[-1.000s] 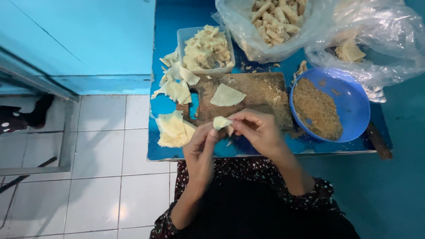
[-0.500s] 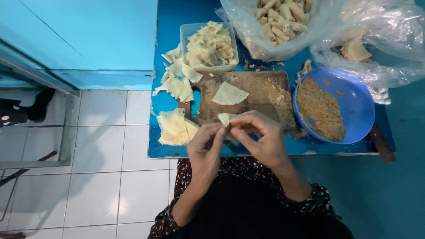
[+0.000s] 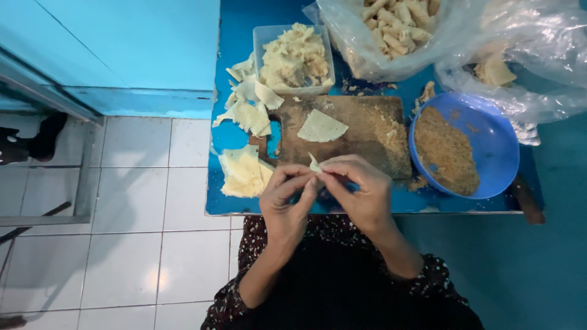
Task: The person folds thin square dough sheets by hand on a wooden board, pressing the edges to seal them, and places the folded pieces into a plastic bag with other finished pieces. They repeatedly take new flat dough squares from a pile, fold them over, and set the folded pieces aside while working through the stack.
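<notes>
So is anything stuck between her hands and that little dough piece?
No. Both hands touch it directly: the left hand and right hand pinch the dough piece between their fingers, just above the near edge of the board. Nothing visible sits between them.

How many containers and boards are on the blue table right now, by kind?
Clear plastic tub: 1
Blue bowl: 1
Clear plastic bags: 2
Wooden cutting board: 1
Total: 5
Both hands, left hand and right hand, pinch one small wrapper piece at the table's front edge.
</notes>
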Available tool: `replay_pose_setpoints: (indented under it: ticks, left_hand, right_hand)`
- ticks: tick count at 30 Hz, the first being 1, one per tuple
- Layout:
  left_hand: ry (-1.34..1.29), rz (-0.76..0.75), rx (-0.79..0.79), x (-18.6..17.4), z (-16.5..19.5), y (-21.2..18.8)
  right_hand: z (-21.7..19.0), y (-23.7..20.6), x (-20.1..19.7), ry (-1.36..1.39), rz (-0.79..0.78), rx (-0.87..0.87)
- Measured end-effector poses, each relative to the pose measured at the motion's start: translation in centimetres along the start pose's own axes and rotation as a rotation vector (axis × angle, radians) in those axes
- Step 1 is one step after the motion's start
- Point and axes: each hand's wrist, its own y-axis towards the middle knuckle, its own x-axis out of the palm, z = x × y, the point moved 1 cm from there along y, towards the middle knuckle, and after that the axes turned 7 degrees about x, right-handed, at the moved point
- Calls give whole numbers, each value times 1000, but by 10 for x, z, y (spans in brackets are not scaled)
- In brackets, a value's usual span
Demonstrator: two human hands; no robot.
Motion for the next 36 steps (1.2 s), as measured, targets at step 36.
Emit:
replay_pose_setpoints:
  ticks: [36]
  left_hand:
    - [-92,-49,-111,4,-3,2]
  right_hand:
    - [23,-14,-12,176,-75,215]
